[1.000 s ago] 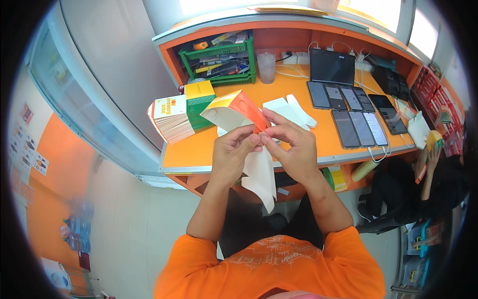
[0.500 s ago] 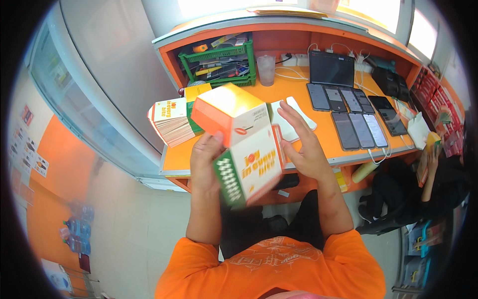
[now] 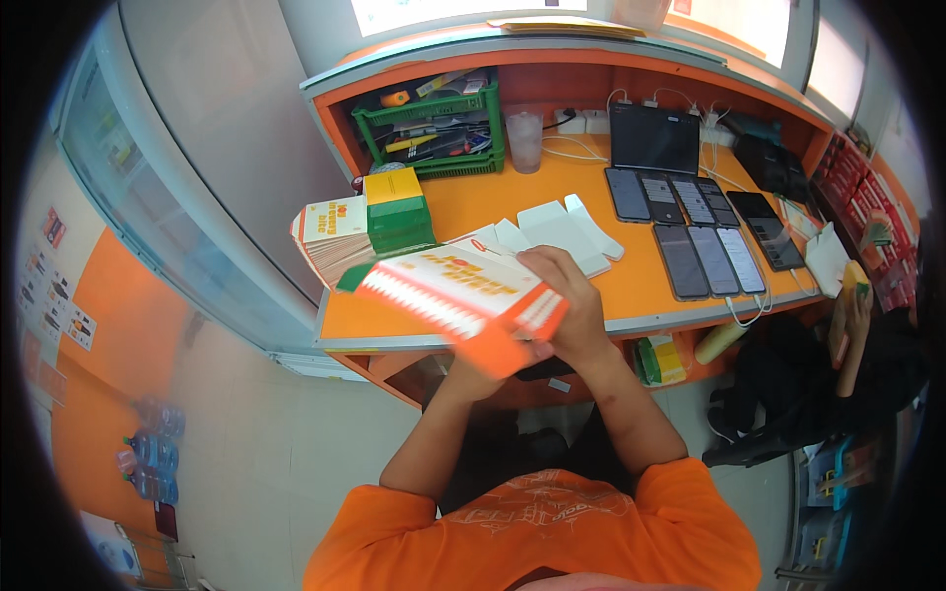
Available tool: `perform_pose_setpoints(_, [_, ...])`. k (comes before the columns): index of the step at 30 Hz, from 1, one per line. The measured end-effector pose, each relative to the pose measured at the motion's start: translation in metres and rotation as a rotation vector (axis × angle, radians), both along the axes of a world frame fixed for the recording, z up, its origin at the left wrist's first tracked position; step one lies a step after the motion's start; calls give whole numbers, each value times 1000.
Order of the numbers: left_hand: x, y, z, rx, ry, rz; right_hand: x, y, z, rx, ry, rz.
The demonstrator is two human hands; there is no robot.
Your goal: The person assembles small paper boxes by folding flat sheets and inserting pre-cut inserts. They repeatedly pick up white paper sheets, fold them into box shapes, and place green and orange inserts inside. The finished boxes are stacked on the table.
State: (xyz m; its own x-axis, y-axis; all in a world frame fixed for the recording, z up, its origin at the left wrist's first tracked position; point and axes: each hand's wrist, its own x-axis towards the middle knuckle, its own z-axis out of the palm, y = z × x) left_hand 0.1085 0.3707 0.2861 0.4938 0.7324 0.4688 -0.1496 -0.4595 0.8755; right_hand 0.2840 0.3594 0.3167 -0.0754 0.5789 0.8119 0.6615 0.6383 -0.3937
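Observation:
In front of my chest, above the desk's front edge, is a printed cardboard food box, white, orange and green, tilted and partly blurred. My right hand is closed around its right end, fingers bent over the top edge. My left hand supports it from below near the orange flap; most of its fingers are hidden behind the cardboard. Beyond the box, a white unfolded carton lies on the desk. To the left sit a stack of flat printed cartons and a green and yellow carton bundle.
A green basket of tools and a plastic cup stand at the back of the orange desk. Right of them are a dark tablet, several phones and charging cables. Another person's hand holds a carton at far right.
The box has turned from upright to lying lengthwise, its orange flap now toward me. My right hand, spread before, has closed on its end; my left hand has moved right and beneath it.

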Motion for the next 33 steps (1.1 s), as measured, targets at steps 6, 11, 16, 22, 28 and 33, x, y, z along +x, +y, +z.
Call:
perform_pose_setpoints(6, [12,8,17,-284,-381,155,-25,-9,5,-134,-58,-78])
perform_pose_setpoints(11, [16,9,32,-208,-538,49,-20,-6,3,134,-86,-100])
perform_pose_setpoints(16, [14,19,37,-378,-560,195,-25,-6,-6,228,-24,-50])
perform_pose_setpoints(22, [13,25,29,-447,-615,281,-23,-12,-2,159,95,-80])
perform_pose_setpoints(28, [17,25,29,-280,-522,367,-11,-9,17,-141,571,117])
perform_pose_setpoints(33, [21,15,14,-180,-517,309,-9,-15,27,-305,700,259])
